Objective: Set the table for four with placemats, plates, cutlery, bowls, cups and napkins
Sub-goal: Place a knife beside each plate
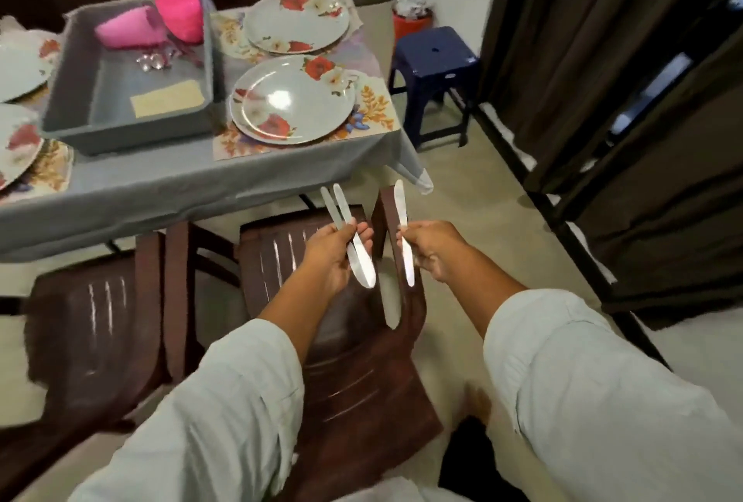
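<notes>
Your left hand (329,256) is covering the middle of two knives (364,268), and your right hand (434,248) is hiding part of a third knife (400,200). The picture's left edge is cutting off two plates (16,67). Small shiny things (154,61) in the tray (132,132) are blurring beyond telling.

Dim, warm indoor light; overhead glare spot on near round glossy floral plate (293,101); everything soft, smeary; wide-angle bending at edges.

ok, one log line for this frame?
stage: cutlery | left hand: holds two knives | right hand: holds one knife | hands: over chair, short of table | plates: on placemats, no cutlery beside
</notes>
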